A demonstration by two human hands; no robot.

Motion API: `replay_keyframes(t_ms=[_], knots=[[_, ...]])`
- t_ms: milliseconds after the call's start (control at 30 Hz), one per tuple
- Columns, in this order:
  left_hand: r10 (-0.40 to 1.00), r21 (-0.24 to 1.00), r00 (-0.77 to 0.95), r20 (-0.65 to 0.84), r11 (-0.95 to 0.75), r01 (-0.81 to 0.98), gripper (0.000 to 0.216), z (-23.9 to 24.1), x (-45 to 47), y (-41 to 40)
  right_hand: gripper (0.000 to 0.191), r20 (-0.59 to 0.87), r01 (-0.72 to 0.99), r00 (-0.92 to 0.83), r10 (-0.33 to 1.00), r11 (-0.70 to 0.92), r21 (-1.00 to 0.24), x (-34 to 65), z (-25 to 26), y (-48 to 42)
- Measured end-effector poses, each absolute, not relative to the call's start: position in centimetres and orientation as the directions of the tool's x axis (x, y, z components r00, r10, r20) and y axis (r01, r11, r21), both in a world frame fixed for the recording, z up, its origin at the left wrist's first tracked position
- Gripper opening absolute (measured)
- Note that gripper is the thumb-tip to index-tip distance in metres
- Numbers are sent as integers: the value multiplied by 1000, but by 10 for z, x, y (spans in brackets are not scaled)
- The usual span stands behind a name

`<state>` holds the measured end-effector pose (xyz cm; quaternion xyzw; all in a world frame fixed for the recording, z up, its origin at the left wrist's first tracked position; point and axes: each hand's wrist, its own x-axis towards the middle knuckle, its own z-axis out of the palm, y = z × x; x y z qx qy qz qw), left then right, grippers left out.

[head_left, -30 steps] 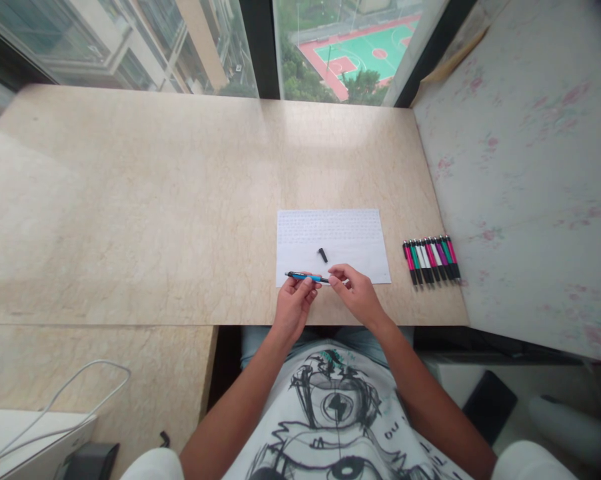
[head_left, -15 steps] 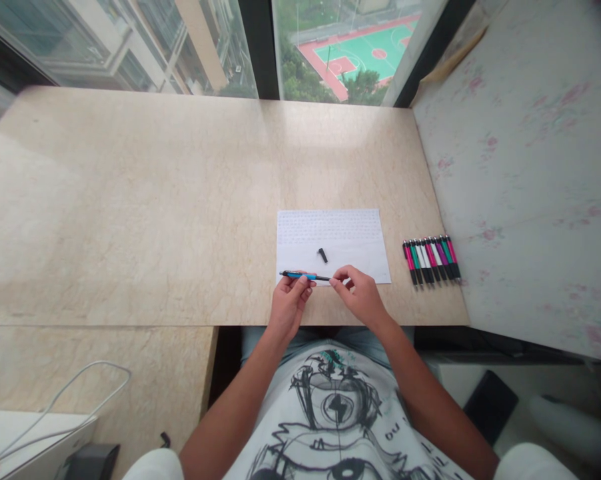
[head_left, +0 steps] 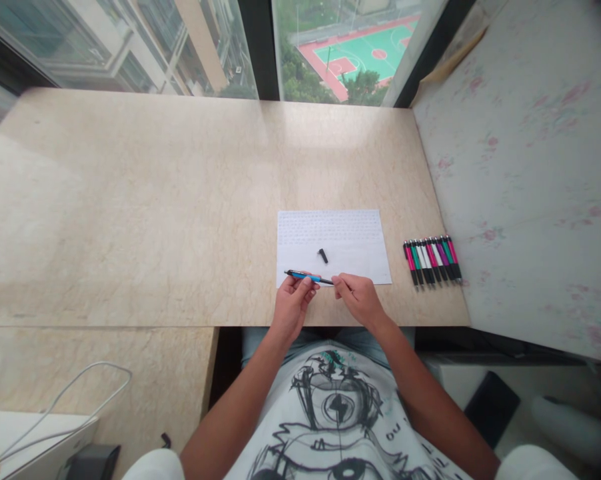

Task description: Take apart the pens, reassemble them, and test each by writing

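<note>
Over the lower edge of a written sheet of paper (head_left: 350, 223), my left hand (head_left: 294, 300) grips the blue barrel of a pen (head_left: 305, 276), its black clip end pointing left. A thin dark refill (head_left: 326, 281) sticks out of the barrel's right end. The fingers of my right hand (head_left: 358, 297) are closed on that refill's far end; its tip is hidden by them. On the paper just above the pen lies a small black piece (head_left: 322, 256), which looks like a pen grip.
A row of several pens (head_left: 432, 261), pink, green, white and purple with black grips, lies to the right of the paper. Beyond it rises a flowered wall (head_left: 520, 200). Windows border the desk (head_left: 155, 200) at the back. A white cable (head_left: 95, 365) loops at lower left.
Both hands and the pen have shifted slightly right and down, and the pen tilts a little more. My right hand's fingers have curled in closer around the refill's end.
</note>
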<state>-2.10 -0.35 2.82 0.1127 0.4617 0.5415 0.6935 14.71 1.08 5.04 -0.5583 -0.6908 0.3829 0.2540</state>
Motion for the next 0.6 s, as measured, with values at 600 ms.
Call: replay_keyframes(t_ms=[600], knots=[[867,673,-16,-497,374,-638,23,26,-22,-4,32,-44,560,-193,980,73,-825,144,47,10]])
